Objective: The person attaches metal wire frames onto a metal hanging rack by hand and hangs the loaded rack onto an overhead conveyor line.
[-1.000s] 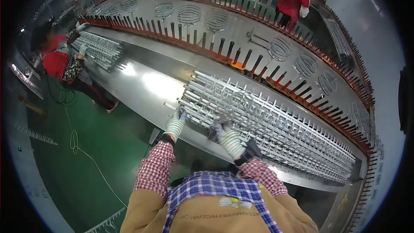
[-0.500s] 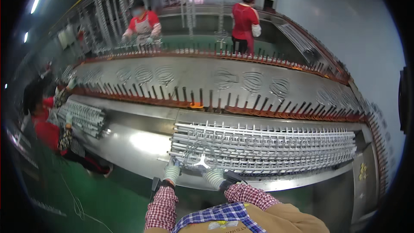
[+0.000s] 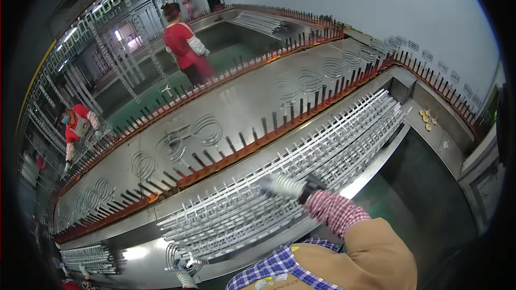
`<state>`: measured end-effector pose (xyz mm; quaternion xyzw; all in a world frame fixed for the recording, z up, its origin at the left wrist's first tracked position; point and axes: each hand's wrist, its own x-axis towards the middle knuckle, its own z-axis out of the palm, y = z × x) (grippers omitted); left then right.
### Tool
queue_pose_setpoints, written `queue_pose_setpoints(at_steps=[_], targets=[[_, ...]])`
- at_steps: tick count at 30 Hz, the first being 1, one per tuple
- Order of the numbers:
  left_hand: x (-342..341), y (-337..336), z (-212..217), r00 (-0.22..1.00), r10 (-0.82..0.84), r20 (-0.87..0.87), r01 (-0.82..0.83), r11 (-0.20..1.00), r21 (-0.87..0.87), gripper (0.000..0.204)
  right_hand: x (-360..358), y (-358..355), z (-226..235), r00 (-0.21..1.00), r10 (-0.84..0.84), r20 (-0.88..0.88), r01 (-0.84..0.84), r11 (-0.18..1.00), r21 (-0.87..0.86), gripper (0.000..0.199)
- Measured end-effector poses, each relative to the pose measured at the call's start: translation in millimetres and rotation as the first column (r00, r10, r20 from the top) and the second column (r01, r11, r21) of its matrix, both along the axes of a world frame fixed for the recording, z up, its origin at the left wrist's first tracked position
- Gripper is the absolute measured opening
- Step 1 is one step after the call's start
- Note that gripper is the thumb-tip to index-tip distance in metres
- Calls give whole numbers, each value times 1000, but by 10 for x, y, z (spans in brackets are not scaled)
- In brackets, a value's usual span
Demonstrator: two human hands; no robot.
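Note:
A long stack of silvery wire frames lies on the steel bench in front of me, running from lower left to upper right. My right hand, in a pale knitted glove, rests on top of the frames near the middle, fingers curled over the rods; it is blurred. My left hand, also gloved, is at the low left end of the stack beside a round wire coil, mostly cut off by the picture's edge. My checked sleeves and tan vest fill the bottom.
Behind the frames an orange rail of upright black pins curves along a steel table bearing spiral wire coils. People in red work beyond it. Another frame stack lies at lower left; small yellow pieces at right.
The view has swung left and tilted, so the bench now runs diagonally. My hands have moved apart: the right further along the stack's top, the left down to its near-left end.

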<state>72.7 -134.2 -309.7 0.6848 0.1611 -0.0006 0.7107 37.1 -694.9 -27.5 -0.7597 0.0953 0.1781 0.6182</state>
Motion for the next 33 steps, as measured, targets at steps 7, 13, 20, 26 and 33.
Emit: queue_pose_setpoints(at_steps=[7,13,20,26,33], targets=[[-297,-1188,812,997,38,63,-39,999,8,39,-121,-2793,-316,552,-827,109,832,555,-6,33],[-776,-2152,1976,981,166,105,-171,985,35,50,236,-4132,-292,332,-761,557,941,230,-247,35],[-927,-2164,1718,923,251,293,-384,652,653,39,605,-4662,-84,237,-761,604,951,310,17,48],[-872,-1966,1543,861,508,32,-452,733,508,41,849,-5173,-532,254,-843,475,909,375,179,23],[-788,-1897,1500,940,309,147,-341,802,490,34,474,-4597,-112,241,-613,752,907,419,51,27]])
